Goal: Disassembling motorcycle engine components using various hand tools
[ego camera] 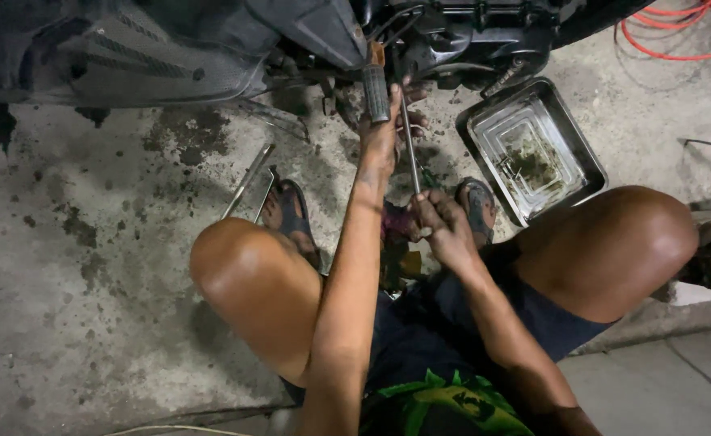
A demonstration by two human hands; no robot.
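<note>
packages: none in view | labels: none | signs: none | screens: none

Bare arms and knees, no sleeves. Dark navy shorts (452, 323), a black shirt with a green print (444, 404), and dark sandals (295, 214) on both feet.

Steel tray (583, 150) — orange hose (669, 42)

Stained grey concrete floor (89, 282), dark oil patches toward the far edge. On it: square steel drain tray (575, 137) with dirty residue, far right; red hose (679, 40) coiled at the far right corner; two metal rods (248, 182) left of centre.
</note>
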